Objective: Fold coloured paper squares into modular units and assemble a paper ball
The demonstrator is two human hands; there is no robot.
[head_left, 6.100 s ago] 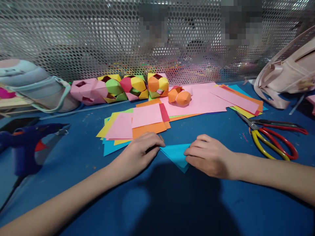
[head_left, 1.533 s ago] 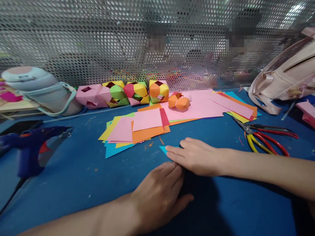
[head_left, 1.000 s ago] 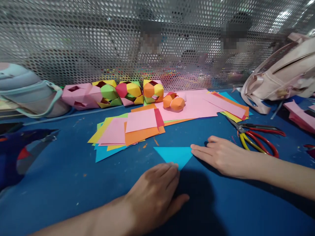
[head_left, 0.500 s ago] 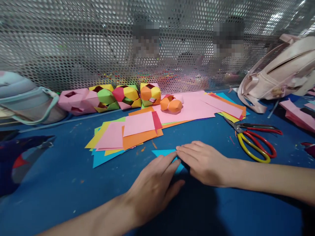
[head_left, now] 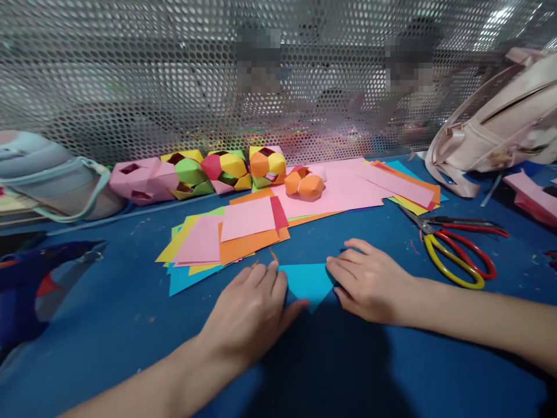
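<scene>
A blue sheet of paper (head_left: 308, 281), folded into a triangle, lies on the table with its straight folded edge at the far side and a point toward me. My left hand (head_left: 255, 302) rests palm down over its left corner, fingers stretched forward and the thumb reaching onto the paper. At the right corner, the fingertips of my right hand (head_left: 369, 281) press on the paper, its fingers extended and slightly apart. Both corners are hidden under the hands. Neither hand grips anything.
Coloured paper sheets (head_left: 248, 220) lie beyond my hands, with an orange folded paper piece (head_left: 304, 184). Paper balls (head_left: 226, 170) line a perforated metal screen (head_left: 174, 69). Scissors (head_left: 456, 255) and a pale backpack (head_left: 500, 128) are right; a blue glue gun (head_left: 39, 267) and bucket-shaped bag (head_left: 52, 174) left.
My hands have moved apart along the folded edge, the left one to the left and the right one slightly right. More of the blue triangle shows between them.
</scene>
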